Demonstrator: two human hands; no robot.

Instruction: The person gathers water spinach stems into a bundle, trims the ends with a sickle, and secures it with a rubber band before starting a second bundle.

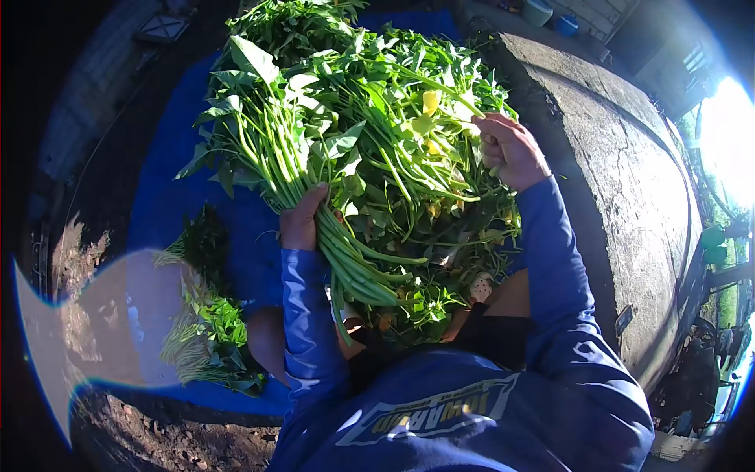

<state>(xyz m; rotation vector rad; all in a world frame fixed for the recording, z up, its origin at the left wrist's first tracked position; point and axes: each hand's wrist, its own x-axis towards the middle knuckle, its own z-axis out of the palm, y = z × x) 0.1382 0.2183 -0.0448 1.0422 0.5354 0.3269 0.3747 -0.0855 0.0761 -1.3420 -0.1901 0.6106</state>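
Note:
A thick bundle of long green stems with leaves (271, 157) is gripped around its middle by my left hand (301, 220). The leafy end points up and left, the cut ends down and right. My right hand (511, 149) is closed on a single green stem (440, 88) at the right edge of a big heap of leafy greens (393, 141). The heap lies in front of me, with a few yellow leaves (432, 101) among the green ones.
A blue sheet (169, 181) lies under the greens. Smaller bunches of greens (224, 322) rest on it at the lower left. A large concrete block (613, 157) stands close on the right. Buckets (537, 11) are at the top right.

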